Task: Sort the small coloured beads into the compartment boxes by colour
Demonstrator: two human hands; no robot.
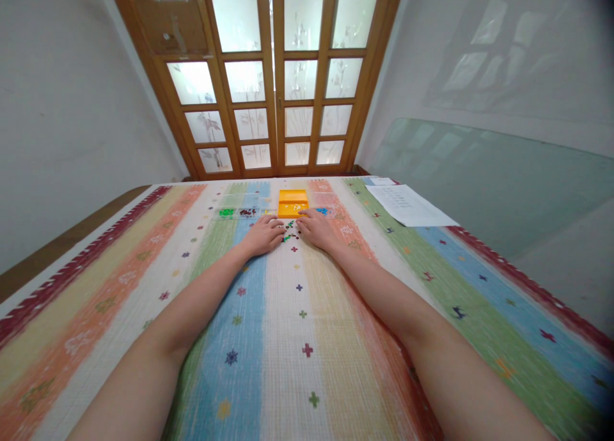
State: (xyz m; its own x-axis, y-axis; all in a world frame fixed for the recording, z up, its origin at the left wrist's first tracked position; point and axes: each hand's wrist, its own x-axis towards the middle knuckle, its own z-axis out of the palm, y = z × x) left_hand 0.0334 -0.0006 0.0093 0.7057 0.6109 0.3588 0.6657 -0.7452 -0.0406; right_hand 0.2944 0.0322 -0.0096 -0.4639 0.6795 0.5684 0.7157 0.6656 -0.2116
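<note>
Small green and dark red pieces (290,225) lie loose on the striped tablecloth between my two hands. My left hand (265,234) rests just left of them, palm down with its fingers apart. On the other side, my right hand (314,229) has its fingers spread, one fingertip by the front edge of an open yellow box (293,196). White bits lie inside that box. Left of it, a clear tray holds green pieces (226,213) and dark red pieces (248,213). Blue pieces (322,211) sit behind my right hand. What lies under my palms is hidden.
The patterned tablecloth (288,339) covers the table. Sheets of paper with writing (407,204) lie at the far right edge. Beyond the table stand wooden doors with glass panes (301,83), and a glass sheet (480,172) leans along the right wall.
</note>
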